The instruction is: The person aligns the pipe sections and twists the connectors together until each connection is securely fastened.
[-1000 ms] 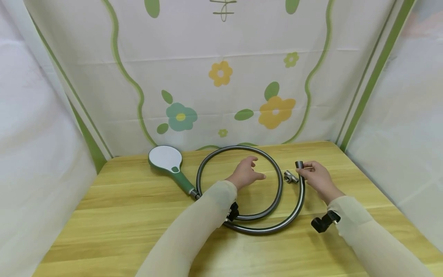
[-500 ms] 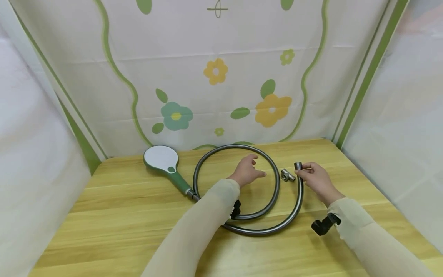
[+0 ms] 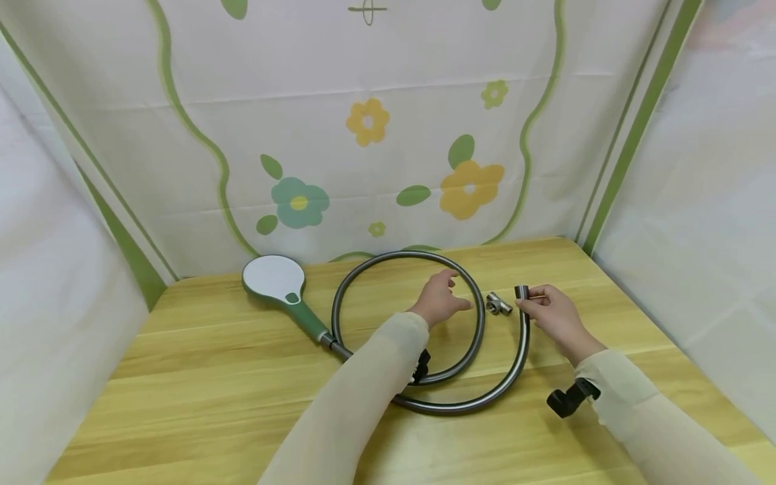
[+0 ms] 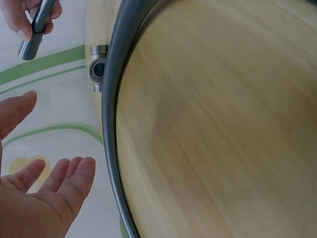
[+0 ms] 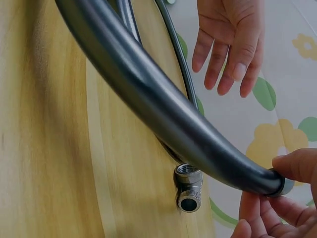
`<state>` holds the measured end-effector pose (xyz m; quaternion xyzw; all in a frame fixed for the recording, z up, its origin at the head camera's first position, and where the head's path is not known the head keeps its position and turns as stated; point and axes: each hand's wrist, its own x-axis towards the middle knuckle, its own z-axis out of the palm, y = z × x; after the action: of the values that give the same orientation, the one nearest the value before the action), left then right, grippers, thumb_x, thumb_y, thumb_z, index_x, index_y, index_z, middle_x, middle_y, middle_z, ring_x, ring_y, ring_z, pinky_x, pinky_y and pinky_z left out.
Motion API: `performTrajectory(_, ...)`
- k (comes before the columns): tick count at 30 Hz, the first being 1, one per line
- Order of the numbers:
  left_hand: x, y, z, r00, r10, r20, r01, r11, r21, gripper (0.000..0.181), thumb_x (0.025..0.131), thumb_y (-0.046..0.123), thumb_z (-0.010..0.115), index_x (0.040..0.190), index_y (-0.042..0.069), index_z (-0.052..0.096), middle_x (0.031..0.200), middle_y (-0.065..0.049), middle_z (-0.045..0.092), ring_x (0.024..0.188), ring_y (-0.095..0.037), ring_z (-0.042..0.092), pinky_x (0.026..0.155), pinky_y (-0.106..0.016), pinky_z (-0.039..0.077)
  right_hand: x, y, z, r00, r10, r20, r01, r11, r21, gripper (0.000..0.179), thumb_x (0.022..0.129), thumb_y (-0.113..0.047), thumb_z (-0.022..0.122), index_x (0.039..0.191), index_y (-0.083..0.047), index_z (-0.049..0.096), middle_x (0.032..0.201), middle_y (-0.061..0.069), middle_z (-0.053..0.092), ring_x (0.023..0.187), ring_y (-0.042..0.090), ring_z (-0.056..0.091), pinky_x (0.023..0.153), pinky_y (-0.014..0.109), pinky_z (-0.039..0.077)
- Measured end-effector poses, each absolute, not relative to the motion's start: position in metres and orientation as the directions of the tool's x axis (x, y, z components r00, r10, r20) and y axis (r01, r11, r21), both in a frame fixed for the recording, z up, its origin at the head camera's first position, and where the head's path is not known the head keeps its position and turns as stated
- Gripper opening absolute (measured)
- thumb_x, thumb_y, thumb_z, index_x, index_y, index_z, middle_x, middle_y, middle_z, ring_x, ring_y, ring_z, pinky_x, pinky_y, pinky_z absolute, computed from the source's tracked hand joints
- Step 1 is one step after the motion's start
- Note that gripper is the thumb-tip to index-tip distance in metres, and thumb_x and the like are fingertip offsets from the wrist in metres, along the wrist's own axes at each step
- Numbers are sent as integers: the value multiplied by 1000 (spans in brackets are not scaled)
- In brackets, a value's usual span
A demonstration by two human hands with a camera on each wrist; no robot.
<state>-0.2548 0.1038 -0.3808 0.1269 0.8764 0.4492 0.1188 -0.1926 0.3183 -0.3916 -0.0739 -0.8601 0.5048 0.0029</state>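
Note:
My right hand (image 3: 558, 318) pinches the free end of a grey shower hose (image 3: 457, 408) between thumb and fingers, lifting that end off the table. In the right wrist view, the fingertips (image 5: 251, 206) lie at the collar of the hose end. My left hand (image 3: 440, 300) hovers over the hose loop with its fingers spread and nothing in them. A small metal threaded tee fitting (image 3: 498, 304) lies on the table between the hose loop and the raised end. At the hose's other end is a green shower head (image 3: 274, 277) with a white face, lying flat.
The wooden table (image 3: 200, 404) meets a white flowered cloth wall (image 3: 418, 148) at the back. Cloth also rises on both sides. A black wrist camera (image 3: 566, 401) sits at my right cuff. My left sleeve (image 3: 354, 397) passes over the hose.
The head view has swung slightly to the right. Both hands have drifted a little rightward over the table. The raised hose end now stands farther from the tee fitting.

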Motion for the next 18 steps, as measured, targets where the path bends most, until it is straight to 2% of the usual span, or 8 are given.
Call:
performTrajectory(12, -258, 118, -386, -924, 370, -93, 144, 564, 813, 70, 83, 17, 78, 144, 8, 44, 138, -13, 51, 124, -27, 50, 99, -39, 46, -193, 317, -394, -985, 158, -67, 135, 472, -871, 48, 97, -27, 58, 127, 8, 46, 112, 19, 58, 86, 17, 57, 83, 40, 51)
performTrajectory(18, -263, 125, -385, -913, 397, -92, 174, 585, 792, 70, 84, 18, 78, 144, 10, 44, 139, -10, 50, 126, -23, 48, 102, -37, 44, -194, 316, -392, -987, 144, -65, 128, 486, -865, 47, 98, -27, 57, 127, 8, 45, 113, 20, 58, 88, 16, 56, 79, 35, 51)
